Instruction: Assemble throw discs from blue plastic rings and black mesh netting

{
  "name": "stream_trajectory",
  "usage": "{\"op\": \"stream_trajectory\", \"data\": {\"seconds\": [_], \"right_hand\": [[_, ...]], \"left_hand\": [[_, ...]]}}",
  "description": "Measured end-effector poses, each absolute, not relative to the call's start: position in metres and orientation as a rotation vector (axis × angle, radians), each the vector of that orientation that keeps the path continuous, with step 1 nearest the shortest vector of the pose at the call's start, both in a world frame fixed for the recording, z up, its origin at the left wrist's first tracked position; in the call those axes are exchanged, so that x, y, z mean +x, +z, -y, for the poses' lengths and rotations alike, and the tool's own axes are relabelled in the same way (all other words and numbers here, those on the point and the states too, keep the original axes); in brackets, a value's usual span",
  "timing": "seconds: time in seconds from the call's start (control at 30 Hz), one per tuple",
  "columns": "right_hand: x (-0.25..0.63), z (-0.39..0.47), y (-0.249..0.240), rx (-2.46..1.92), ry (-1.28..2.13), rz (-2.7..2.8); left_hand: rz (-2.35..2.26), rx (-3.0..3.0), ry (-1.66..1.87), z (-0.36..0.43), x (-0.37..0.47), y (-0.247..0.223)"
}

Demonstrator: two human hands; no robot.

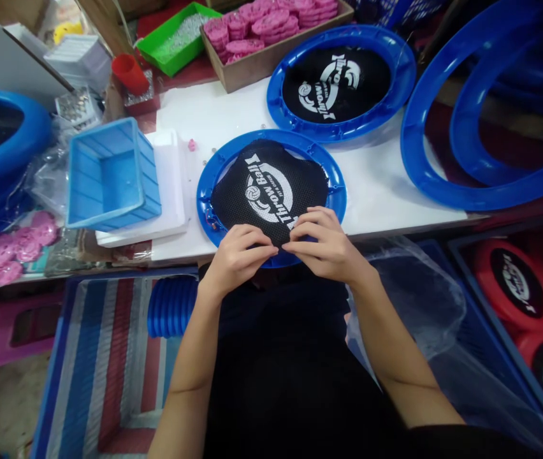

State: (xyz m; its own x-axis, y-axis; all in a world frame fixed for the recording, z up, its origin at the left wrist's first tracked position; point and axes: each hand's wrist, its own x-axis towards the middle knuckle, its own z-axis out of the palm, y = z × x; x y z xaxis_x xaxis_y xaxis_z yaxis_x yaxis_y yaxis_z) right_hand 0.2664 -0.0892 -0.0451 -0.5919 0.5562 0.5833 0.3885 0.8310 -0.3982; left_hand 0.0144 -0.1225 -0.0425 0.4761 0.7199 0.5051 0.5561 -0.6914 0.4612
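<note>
A blue plastic ring (208, 167) lies on the white board at the table's front edge. Black mesh (233, 188) with a white "Throw Ball" print sits inside it, its edge uneven with gaps at the upper right and left. My left hand (240, 258) pinches the mesh's near edge, thumb and fingers together. Close beside it on the right, my right hand (322, 245) pinches the same edge by the print's lower end. Both hands rest over the ring's near side and partly hide it.
Behind is another blue ring with mesh (341, 86); bare blue rings (415, 153) lie right. A blue bin (113, 178) stands left. Farther back are a green tray (171, 54), a red cup (129, 73) and a box of pink pieces (247, 67). Red discs (515, 280) fill a lower-right crate.
</note>
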Motion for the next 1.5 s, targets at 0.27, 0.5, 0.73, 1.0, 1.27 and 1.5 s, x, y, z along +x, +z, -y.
{"op": "stream_trajectory", "data": {"seconds": [0.27, 0.5, 0.73, 1.0, 1.27, 1.5], "right_hand": [[0.268, 0.09, -0.045, -0.75, 0.339, 2.323], [0.267, 0.091, -0.043, -0.69, 0.359, 2.302], [0.286, 0.099, -0.044, -0.783, 0.326, 2.262], [0.29, 0.144, -0.047, -0.763, 0.11, 2.325], [0.281, 0.111, 0.008, -0.751, 0.285, 2.233], [0.226, -0.041, 0.008, -0.888, 0.332, 2.813]], "left_hand": [[-1.084, 2.537, 1.02, 0.123, 0.014, -0.044], [-1.095, 2.537, 0.937, 0.122, 0.014, -0.039], [-1.25, 2.389, 1.12, 0.135, 0.009, -0.029], [-1.604, 2.244, 1.066, 0.136, -0.014, -0.033], [-1.715, 2.325, 0.798, 0.066, -0.008, -0.009], [-1.831, 2.468, 0.408, 0.016, -0.003, -0.017]]}}
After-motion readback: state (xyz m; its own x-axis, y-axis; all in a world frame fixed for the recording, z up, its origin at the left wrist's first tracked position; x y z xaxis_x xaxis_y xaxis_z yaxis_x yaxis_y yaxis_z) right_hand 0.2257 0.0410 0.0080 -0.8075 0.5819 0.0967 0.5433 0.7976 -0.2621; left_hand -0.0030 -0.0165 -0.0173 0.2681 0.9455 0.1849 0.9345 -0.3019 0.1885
